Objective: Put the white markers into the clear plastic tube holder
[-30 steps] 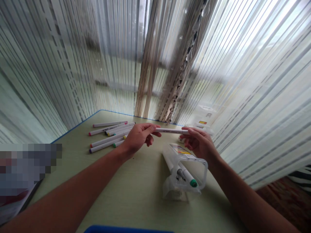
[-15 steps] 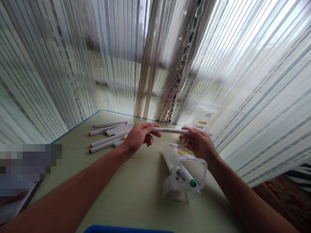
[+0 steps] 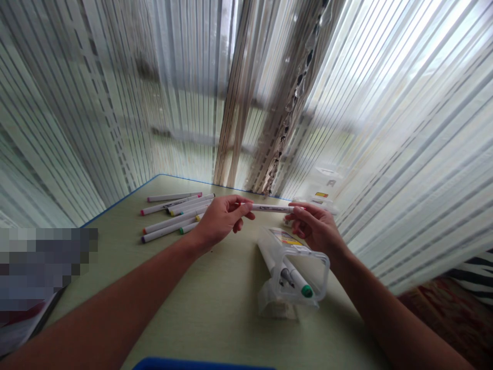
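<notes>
Slim white marker point(image 3: 269, 208), pinched at each end by left hand point(image 3: 219, 218) and right hand point(image 3: 314, 226), above clear plastic case point(image 3: 295, 270)

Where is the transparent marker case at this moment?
In the head view, the transparent marker case lies on the green table, right of centre, just nearer the camera than the right hand, which holds a white marker together with the left hand.

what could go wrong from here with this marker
The marker is pinched only at its ends by the left hand and right hand, so it may slip onto the table. The clear case lies on its side; its pens might slide out. The loose markers could roll off the edge.
</notes>
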Demonstrator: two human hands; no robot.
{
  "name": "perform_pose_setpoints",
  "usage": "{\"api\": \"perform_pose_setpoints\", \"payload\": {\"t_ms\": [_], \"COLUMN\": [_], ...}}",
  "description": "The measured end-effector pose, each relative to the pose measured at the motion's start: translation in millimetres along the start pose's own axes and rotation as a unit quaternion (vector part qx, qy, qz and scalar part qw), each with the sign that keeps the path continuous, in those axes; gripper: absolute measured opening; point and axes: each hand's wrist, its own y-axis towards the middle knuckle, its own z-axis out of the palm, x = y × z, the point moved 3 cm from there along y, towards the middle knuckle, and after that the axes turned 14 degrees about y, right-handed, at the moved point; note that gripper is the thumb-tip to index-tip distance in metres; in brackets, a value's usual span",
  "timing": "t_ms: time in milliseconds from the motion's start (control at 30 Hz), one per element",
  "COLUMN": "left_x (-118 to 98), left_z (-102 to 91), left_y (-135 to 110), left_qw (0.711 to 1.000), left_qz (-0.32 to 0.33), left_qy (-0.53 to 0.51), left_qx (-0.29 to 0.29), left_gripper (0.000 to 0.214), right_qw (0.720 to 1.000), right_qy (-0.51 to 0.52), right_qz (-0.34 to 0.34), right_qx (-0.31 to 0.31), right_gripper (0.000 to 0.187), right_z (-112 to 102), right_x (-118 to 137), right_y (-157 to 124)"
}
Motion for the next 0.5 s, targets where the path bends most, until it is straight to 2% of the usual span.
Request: {"api": "perform_pose_setpoints", "payload": {"t_ms": [500], "left_x": [-3.2], "left_z": [-0.2], "left_y": [-1.9], "left_qw": [0.997], "left_qz": [0.017], "left_qy": [0.072], "left_qx": [0.012], "left_gripper": [0.037], "right_qw": [0.999], "right_qy": [-0.044], "right_qz": [-0.023], "right_qx": [0.02], "right_gripper": [0.023], "right_z": [1.3], "right_x": [-0.5], "right_y": [-2.2]}}
